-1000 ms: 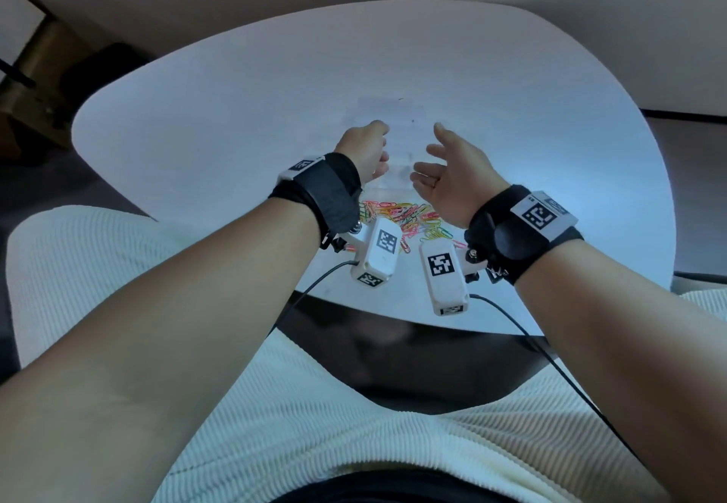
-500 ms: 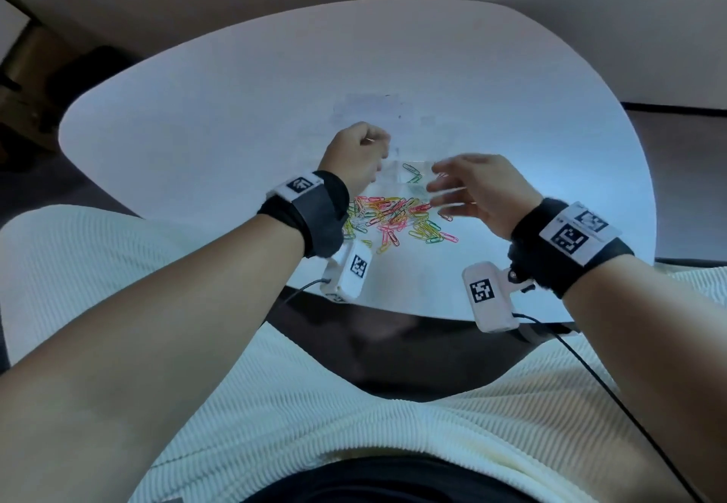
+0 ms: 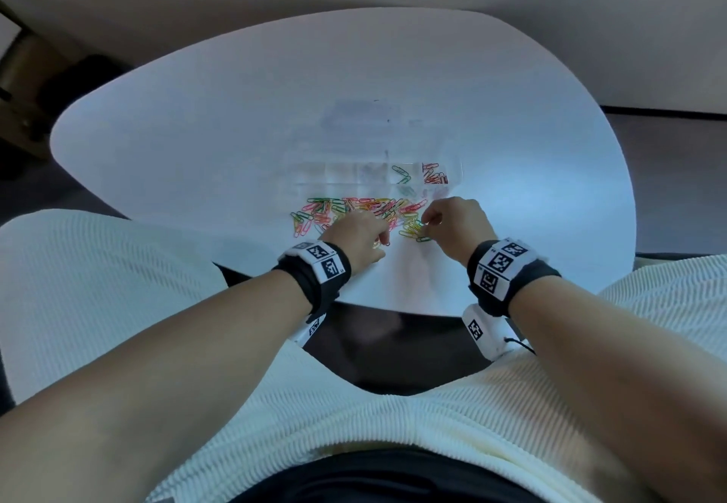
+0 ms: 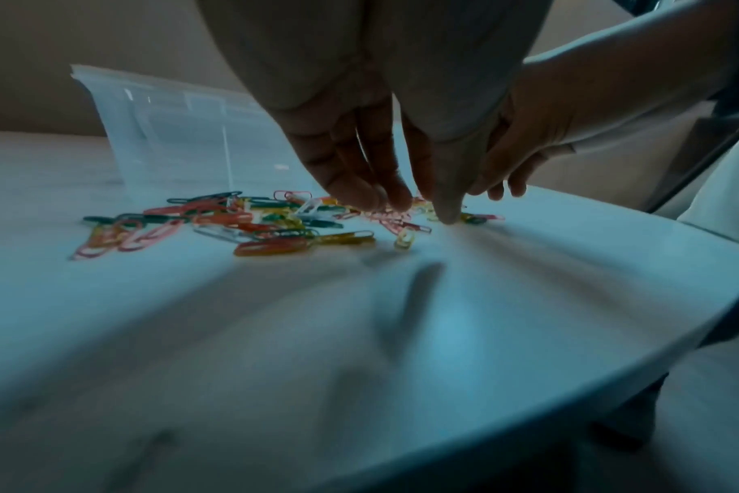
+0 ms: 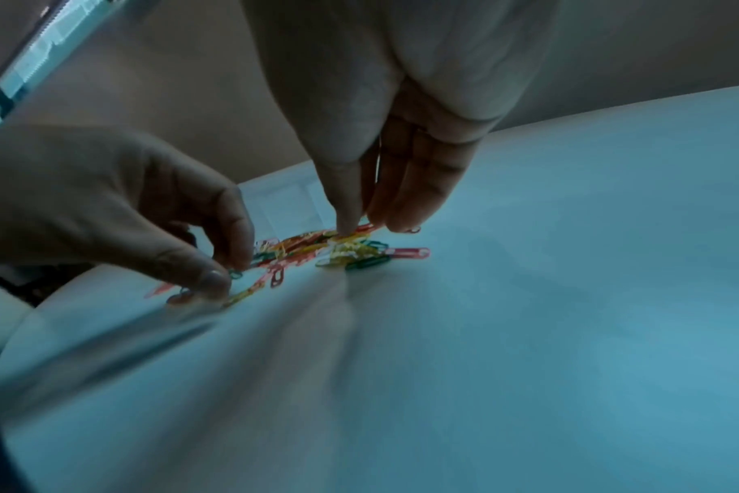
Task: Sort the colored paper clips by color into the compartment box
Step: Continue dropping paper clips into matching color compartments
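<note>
A loose pile of coloured paper clips (image 3: 354,211) lies on the white table (image 3: 236,128), just in front of the clear compartment box (image 3: 354,174). Its right-hand compartments hold a few green clips (image 3: 402,175) and several red clips (image 3: 434,178). My left hand (image 3: 381,239) reaches into the near middle of the pile. In the right wrist view its thumb and forefinger (image 5: 228,272) pinch the end of a green clip (image 5: 235,274). My right hand (image 3: 425,223) is at the pile's right end, thumb and fingertips (image 5: 401,220) close together on the yellow clips (image 5: 350,248). A clip between them does not show.
The table's near edge (image 3: 393,305) runs just under both wrists, with my lap in white ribbed cloth below it. The box's open lid (image 3: 366,117) lies flat behind the box. Bare tabletop stretches to the left, right and far side of the box.
Both hands have come back from above the box and dropped onto the pile. The right hand, spread open a second ago, now has its fingers drawn together.
</note>
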`<state>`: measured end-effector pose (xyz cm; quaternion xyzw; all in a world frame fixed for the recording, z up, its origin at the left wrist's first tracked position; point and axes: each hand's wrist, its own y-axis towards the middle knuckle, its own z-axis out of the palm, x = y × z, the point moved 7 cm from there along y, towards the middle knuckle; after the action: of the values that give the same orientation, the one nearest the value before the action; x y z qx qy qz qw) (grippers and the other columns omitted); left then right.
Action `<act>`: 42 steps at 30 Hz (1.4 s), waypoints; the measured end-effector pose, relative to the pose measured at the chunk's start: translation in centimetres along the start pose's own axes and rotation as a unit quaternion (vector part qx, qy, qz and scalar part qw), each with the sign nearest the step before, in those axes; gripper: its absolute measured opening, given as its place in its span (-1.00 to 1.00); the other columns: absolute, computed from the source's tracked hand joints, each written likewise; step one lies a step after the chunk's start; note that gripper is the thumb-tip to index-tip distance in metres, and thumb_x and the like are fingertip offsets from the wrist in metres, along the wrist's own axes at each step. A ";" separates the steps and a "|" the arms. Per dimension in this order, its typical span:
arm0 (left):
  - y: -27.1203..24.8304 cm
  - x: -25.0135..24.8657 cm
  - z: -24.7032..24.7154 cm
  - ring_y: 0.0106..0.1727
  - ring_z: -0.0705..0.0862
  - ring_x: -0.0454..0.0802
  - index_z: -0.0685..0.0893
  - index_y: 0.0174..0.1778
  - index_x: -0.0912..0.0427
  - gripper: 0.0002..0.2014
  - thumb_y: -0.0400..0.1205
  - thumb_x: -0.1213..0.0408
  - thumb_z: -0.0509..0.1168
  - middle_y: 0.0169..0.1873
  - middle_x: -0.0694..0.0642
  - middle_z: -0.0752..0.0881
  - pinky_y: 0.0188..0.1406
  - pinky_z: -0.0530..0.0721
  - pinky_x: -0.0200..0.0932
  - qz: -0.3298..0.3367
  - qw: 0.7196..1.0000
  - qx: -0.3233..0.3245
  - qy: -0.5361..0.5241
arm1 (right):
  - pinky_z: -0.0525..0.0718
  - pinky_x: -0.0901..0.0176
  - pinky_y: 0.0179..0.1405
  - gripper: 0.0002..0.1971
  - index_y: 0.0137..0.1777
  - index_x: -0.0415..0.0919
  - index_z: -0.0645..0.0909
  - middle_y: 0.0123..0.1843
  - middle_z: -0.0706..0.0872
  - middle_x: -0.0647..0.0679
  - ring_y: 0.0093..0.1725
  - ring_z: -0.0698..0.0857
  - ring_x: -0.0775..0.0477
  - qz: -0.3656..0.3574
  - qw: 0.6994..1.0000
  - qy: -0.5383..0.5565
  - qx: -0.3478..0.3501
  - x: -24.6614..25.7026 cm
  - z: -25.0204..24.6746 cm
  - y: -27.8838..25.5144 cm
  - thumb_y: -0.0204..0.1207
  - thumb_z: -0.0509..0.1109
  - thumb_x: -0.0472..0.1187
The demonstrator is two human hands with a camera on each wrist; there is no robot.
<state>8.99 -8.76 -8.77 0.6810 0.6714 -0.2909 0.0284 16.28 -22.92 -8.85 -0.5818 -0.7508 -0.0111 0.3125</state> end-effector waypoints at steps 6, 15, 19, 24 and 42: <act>0.3 0.9 0.8 0.07 0.63 0.05 0.68 0.09 0.16 -0.84 0.61 0.36 0.30 0.05 0.08 0.71 -0.08 0.48 -0.21 -0.019 1.000 0.016 0.010 | 0.70 0.08 -0.03 -0.87 0.01 -0.10 0.74 0.00 0.78 -0.15 -0.02 0.72 -0.19 -0.019 0.999 -0.051 0.000 -0.2 1.5 0.1 0.49 0.45 -0.24; 0.2 1.3 1.2 0.03 0.67 0.11 0.63 0.18 0.11 -0.74 0.59 0.37 0.29 0.00 0.09 0.73 -0.03 0.63 -0.09 -0.031 0.999 0.032 0.005 | 0.68 0.13 -0.09 -0.84 0.03 -0.03 0.73 -0.04 0.80 -0.14 -0.07 0.73 -0.18 0.004 1.000 -0.029 0.003 -0.9 2.0 0.2 0.48 0.43 -0.22; 0.1 1.2 0.9 0.00 0.68 0.12 0.62 0.22 0.11 -0.69 0.57 0.38 0.27 -0.01 0.10 0.73 -0.09 0.64 -0.11 -0.042 0.999 0.020 -0.017 | 0.53 0.28 -0.09 -0.76 0.17 -0.08 0.74 -0.03 0.81 -0.06 -0.12 0.65 -0.02 0.002 1.000 0.031 0.004 -1.0 1.5 0.3 0.55 0.39 -0.26; 0.0 1.7 -1.3 -0.06 0.63 0.06 0.77 0.06 0.09 -0.78 0.56 0.30 0.29 -0.12 0.05 0.67 -0.06 0.59 -0.15 -0.085 0.988 -0.051 -0.114 | 0.61 0.21 -0.21 -0.72 0.16 -0.16 0.76 -0.26 0.72 -0.01 -0.29 0.63 -0.01 0.034 0.982 0.177 0.061 0.0 1.3 0.3 0.57 0.29 -0.36; -0.3 4.4 -4.6 -0.12 0.72 0.06 0.77 -0.16 0.23 -0.84 0.55 0.29 0.28 -0.13 0.11 0.80 -0.14 0.66 -0.16 -0.115 0.984 0.023 -0.133 | 0.65 0.24 -0.34 -0.86 -0.14 -0.37 0.69 -0.35 0.67 -0.11 -0.40 0.61 -0.02 0.030 0.903 0.280 0.324 7.1 2.4 1.9 0.58 0.31 -0.44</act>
<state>10.00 -2.83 -6.77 0.5549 0.7287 -0.3956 0.0679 15.94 -15.22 -8.00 -0.4440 -0.5764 0.0797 0.6814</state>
